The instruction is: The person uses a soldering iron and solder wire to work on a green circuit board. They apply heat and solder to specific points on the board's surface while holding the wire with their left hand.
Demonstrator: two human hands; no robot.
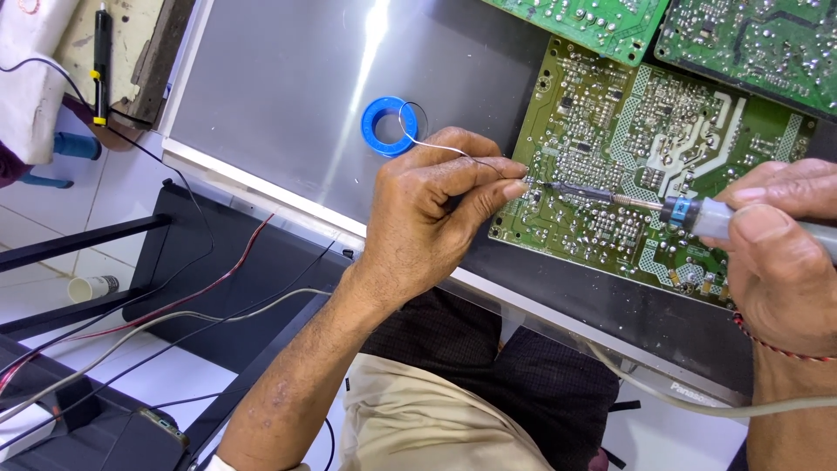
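Observation:
My left hand (436,214) pinches a thin solder wire (440,146) that curls back to a blue solder spool (389,126) lying on the grey metal panel (279,96). The wire's end meets the left edge of a green circuit board (649,148). My right hand (780,253) grips a soldering iron (697,215) with a grey handle and blue collar. Its dark tip points left and touches the board right beside the wire's end and my left fingertips.
Two more green circuit boards (758,39) lie at the top right. Black and red cables (200,270) run across a dark stand (218,262) at the left. A black and yellow pen-like tool (102,61) lies at the top left. The iron's grey cord (697,406) trails over my lap.

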